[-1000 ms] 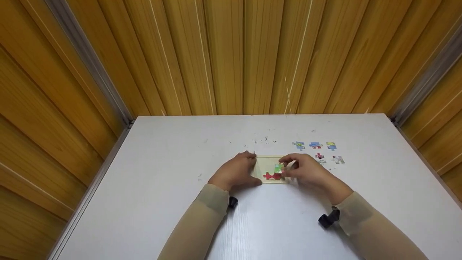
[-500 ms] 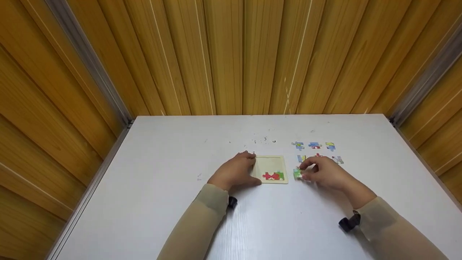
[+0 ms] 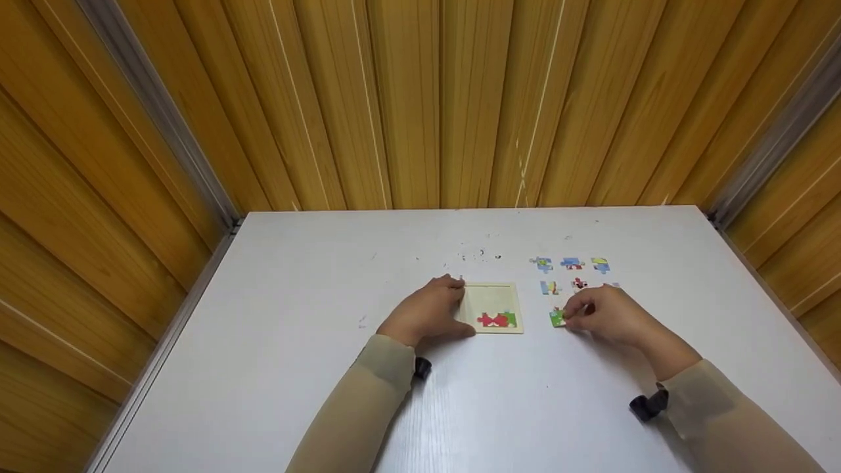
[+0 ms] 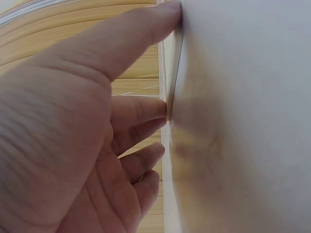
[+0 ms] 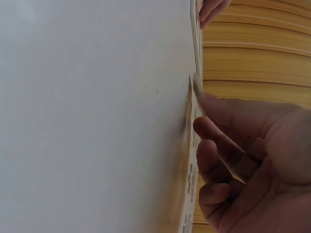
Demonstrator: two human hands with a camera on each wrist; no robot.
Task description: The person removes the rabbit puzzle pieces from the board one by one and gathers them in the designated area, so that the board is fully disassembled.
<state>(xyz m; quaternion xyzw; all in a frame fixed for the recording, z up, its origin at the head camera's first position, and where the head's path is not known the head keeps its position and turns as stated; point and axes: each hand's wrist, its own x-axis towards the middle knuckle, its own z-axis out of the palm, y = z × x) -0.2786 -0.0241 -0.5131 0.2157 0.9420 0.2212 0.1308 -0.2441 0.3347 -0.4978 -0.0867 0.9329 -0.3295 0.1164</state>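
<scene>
A small pale wooden puzzle tray (image 3: 489,299) lies flat on the table, with red pieces (image 3: 493,320) and a green piece (image 3: 510,320) along its near side. My left hand (image 3: 430,309) grips the tray's left end, thumb at the near edge and fingers at the far edge. To the right of the tray, my right hand (image 3: 604,315) pinches a green puzzle piece (image 3: 557,318) by its right side. In the right wrist view this piece (image 5: 197,86) shows edge-on, tilted, its lower edge close to the table; contact is hard to tell.
Loose puzzle pieces lie in rows beyond the right hand, among them a blue one (image 3: 572,263), a blue-and-yellow one (image 3: 600,264) and a red one (image 3: 579,284). Another piece is partly covered by the right hand. Wood-patterned walls (image 3: 420,98) enclose the white table (image 3: 315,263).
From over the tray, my right hand has moved right with a green piece and come down near the loose pieces. The left hand stays on the tray.
</scene>
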